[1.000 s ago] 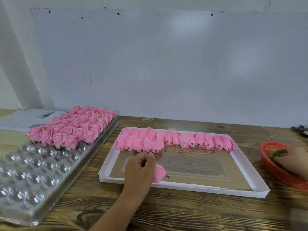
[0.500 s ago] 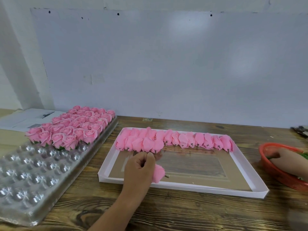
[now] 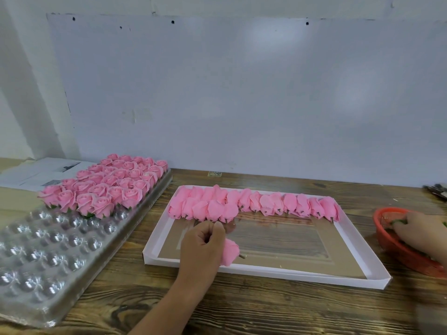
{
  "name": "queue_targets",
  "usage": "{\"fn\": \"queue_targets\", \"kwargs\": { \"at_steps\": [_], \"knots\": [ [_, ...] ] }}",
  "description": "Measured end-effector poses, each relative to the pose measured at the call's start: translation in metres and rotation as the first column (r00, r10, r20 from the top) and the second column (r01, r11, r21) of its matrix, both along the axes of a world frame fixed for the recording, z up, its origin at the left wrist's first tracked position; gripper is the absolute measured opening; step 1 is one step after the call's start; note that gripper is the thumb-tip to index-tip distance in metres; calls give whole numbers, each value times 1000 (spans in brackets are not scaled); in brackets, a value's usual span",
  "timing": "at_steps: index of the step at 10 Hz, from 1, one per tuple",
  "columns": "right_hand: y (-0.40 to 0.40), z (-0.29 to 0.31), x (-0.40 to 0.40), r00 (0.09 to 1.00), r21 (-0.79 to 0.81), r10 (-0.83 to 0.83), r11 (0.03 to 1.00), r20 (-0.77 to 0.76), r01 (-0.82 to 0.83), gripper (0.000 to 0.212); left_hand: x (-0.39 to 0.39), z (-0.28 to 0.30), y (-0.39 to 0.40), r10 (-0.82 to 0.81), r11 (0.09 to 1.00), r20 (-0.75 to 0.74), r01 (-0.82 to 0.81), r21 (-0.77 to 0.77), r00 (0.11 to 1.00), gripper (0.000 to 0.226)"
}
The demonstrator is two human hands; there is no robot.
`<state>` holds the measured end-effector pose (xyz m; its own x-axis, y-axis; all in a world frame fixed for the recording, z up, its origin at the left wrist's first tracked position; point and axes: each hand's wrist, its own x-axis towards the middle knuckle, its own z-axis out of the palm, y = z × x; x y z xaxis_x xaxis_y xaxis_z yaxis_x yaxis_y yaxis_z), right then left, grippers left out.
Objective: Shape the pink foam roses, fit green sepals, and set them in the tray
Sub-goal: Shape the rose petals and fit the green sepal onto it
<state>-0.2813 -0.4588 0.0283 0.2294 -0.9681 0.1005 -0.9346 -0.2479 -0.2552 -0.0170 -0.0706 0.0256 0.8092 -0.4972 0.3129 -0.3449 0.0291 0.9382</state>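
Observation:
My left hand grips a closed pink foam rose bud over the near left part of the white box lid; its short stem points right. A row of unshaped pink buds lies along the lid's far side. My right hand reaches into the red basket at the right edge, fingertips on green sepals. Finished roses with green sepals fill the far half of the clear plastic cell tray on the left.
White papers lie behind the cell tray at the far left. Dark metal tools show at the far right edge. A pale wall closes the back of the wooden table.
My right hand has shifted a little inside the red basket and now touches green sepals. My left hand with the bud has barely moved.

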Motion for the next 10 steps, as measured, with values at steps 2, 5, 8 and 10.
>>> {"fn": "queue_targets", "kwargs": {
  "at_steps": [2,5,8,10],
  "knots": [
    [-64,-19,-12,993,12,-122,992,8,122,16,-1,0,0,13,1000,-7,-13,10,1000,49],
    [-30,-3,-23,986,7,-160,987,47,160,15,2,-3,-1,14,999,-16,-13,35,1000,38],
    [37,41,-1,968,-98,-14,994,250,40,9,-2,4,1,-21,999,-134,26,39,991,49],
    [125,61,52,844,-75,198,980,498,-186,26,-4,10,2,-5,1000,-209,11,26,978,50]
  ]
}}
